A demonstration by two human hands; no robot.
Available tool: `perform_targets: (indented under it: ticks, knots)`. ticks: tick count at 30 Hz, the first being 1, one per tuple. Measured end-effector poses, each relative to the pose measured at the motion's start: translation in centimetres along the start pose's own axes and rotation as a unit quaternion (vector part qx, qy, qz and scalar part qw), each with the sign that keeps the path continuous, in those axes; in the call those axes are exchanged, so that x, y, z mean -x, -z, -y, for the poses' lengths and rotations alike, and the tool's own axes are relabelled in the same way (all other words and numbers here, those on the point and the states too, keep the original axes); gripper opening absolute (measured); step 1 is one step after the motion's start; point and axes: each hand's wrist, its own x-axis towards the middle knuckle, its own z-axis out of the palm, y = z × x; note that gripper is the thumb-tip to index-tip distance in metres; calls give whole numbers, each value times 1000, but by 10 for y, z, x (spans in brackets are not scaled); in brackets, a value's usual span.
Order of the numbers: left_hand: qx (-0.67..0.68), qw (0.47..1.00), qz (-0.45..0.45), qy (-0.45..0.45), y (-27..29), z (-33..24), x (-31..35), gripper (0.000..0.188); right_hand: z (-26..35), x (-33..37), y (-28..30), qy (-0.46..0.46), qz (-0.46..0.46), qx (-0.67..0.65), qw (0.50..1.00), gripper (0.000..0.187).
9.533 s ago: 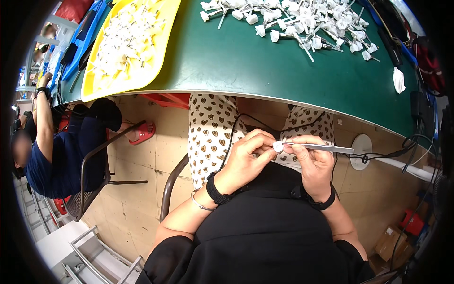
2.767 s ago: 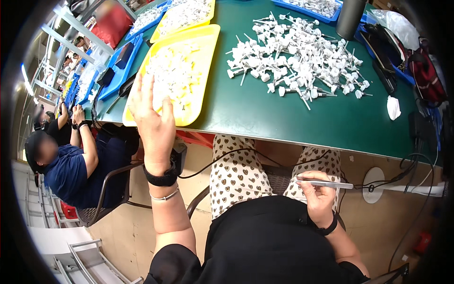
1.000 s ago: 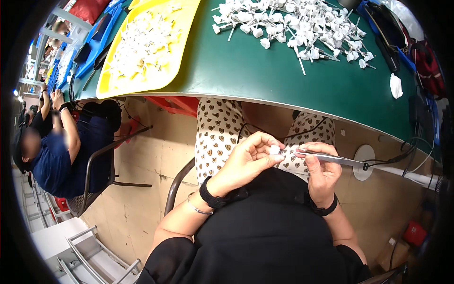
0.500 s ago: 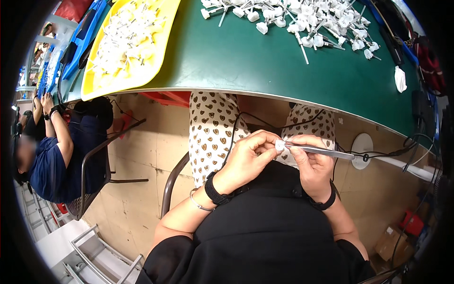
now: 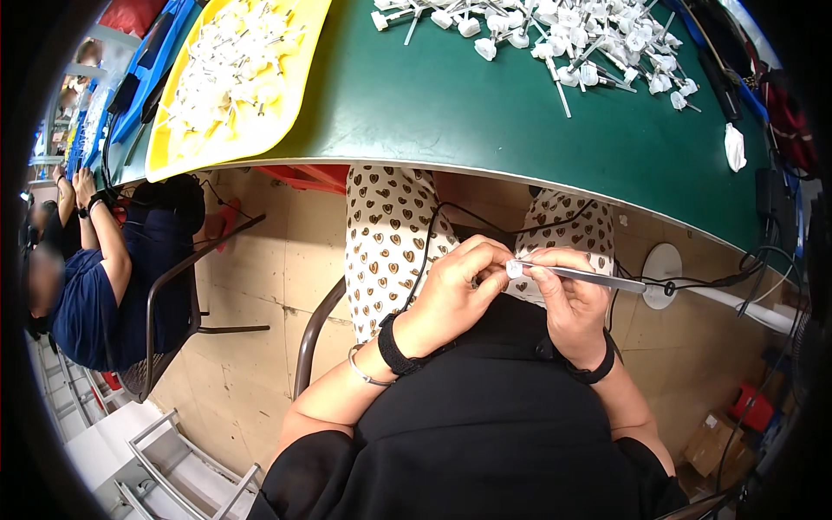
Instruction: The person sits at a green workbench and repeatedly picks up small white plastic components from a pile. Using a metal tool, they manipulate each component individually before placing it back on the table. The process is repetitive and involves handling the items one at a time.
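Above my lap, my left hand (image 5: pixel 464 286) pinches a small white plastic piece (image 5: pixel 514 269) between thumb and fingertips. My right hand (image 5: pixel 574 299) is closed around metal tweezers (image 5: pixel 598 278), whose tips meet the white piece; their blunt end points right. The exact shape of the held piece is too small to make out. Beyond my hands, on the green table (image 5: pixel 416 113), lies a loose heap of white plastic pieces with thin stems (image 5: pixel 576 39). A yellow tray (image 5: pixel 290 121) at the left holds many similar white parts.
A crumpled white piece (image 5: pixel 734 147) lies near the table's right edge, beside black cables (image 5: pixel 767 251). A white pole with a round plate (image 5: pixel 663 276) stands below that edge. At the left, a co-worker in dark blue (image 5: pixel 91 299) sits on a chair (image 5: pixel 156 303).
My hands stay almost in place, the white piece and tweezers shifting only very slightly. The view has moved a little.
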Motion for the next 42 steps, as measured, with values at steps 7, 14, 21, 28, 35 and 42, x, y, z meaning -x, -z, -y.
perform_targets:
  ticks: [7,14,21,28,35,42]
  knots:
    - [-37,999,-15,-30,0,-3,0,15,3,1,0,-18,-6,-5,1000,6]
    - [-45,998,-9,-35,0,-4,1,13,5,4,1,-43,-13,-64,997,8]
    - [-31,999,-11,-25,-2,-2,2,12,6,3,3,-51,5,-52,997,9]
    - [-36,999,-5,-40,-1,1,2,12,5,4,3,-52,3,-61,997,9]
    - [-34,999,-1,-23,-2,1,3,10,6,2,5,-37,10,-8,999,7]
    - [-44,998,-1,-33,-1,1,3,10,7,1,2,-20,7,13,1000,5]
